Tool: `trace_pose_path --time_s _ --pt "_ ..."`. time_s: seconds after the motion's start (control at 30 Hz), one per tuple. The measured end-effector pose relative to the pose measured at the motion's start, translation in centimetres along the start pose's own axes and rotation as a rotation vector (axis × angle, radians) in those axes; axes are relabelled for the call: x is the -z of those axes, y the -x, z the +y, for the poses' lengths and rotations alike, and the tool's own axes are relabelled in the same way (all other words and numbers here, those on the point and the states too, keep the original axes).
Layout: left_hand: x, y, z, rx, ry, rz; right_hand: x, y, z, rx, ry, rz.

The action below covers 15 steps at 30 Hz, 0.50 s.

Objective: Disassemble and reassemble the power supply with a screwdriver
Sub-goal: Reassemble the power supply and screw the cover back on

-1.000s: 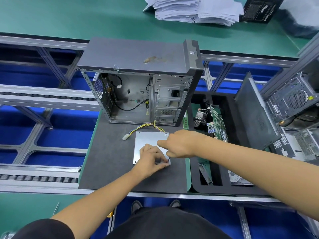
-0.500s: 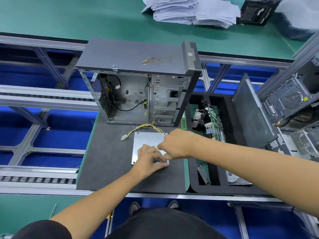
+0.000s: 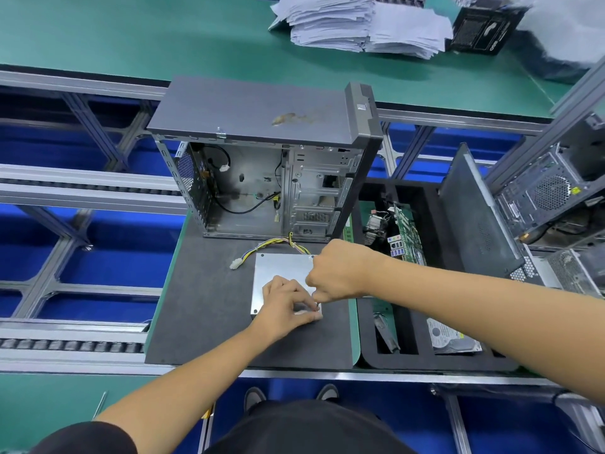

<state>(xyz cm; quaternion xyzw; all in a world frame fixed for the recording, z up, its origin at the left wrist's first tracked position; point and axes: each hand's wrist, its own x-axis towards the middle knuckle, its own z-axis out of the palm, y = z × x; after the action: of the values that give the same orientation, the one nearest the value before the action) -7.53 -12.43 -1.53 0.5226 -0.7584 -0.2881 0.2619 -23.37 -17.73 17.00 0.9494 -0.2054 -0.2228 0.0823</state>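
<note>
On the dark mat's (image 3: 203,309) near right part the power supply (image 3: 278,270) lies flat, where little has changed: left hand (image 3: 284,306) still pinching its near corner, right hand (image 3: 337,273) still fisted round the screwdriver (image 3: 317,301), so one screw remains in work.

Bare mat (image 3: 203,309) left of and in front of the supply (image 3: 278,267): open approach from those sides. Case (image 3: 262,178) stands just behind, its cables (image 3: 271,245) trailing over the back edge. Tray (image 3: 425,358) wall close on the right; both hands (image 3: 288,303) (image 3: 337,270) crowd the near right corner.
</note>
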Motion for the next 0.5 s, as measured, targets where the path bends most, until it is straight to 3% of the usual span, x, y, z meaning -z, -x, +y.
trace_pose_path --time_s 0.13,0.3,0.5 --pt "0.0 -0.1 0.1 -0.021 0.004 0.014 -0.6 0.4 -0.4 -0.062 0.036 0.025" --pt "0.1 0.0 0.1 -0.004 0.045 0.003 0.8 0.7 -0.1 0.184 0.048 -0.023" --pt "0.0 -0.3 0.0 -0.053 -0.08 -0.028 1.4 0.9 -0.4 0.234 0.134 -0.106"
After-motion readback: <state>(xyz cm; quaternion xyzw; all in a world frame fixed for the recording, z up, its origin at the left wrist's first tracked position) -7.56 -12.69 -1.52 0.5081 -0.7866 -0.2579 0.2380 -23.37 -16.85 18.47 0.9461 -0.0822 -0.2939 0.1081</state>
